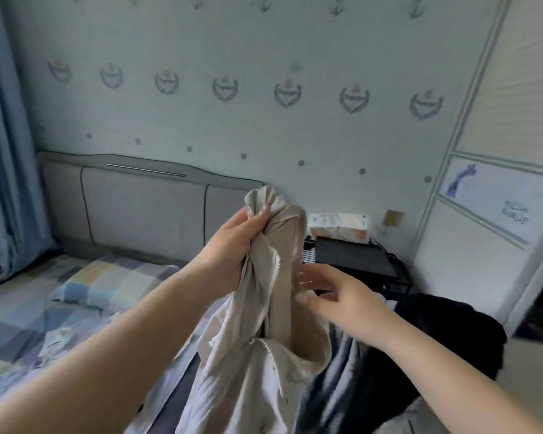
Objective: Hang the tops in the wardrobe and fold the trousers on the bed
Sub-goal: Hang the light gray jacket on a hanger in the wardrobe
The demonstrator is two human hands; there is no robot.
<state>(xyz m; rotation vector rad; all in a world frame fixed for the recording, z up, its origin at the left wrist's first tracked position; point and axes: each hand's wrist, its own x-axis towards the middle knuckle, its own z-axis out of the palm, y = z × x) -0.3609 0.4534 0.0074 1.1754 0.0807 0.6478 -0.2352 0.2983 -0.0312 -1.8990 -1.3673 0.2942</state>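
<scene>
Beyond hands: headboard (145,208), tissue pack (339,227). Right of right hand (336,296): dark garments (445,333). Left hand (232,245) clenches raised beige zip top (273,308); right spread, fingertips touching it.

Soft matt beige cloth top (276,277); padded fabric headboard (145,211).

Left of the bunched beige top (273,277), the bed (29,333) lies open up to the pillow (107,283) and headboard (145,208). Right of the top, a dark clothes heap (436,327) crowds the bed edge, with a black box (351,258) and tissue pack (339,227) behind it.
</scene>
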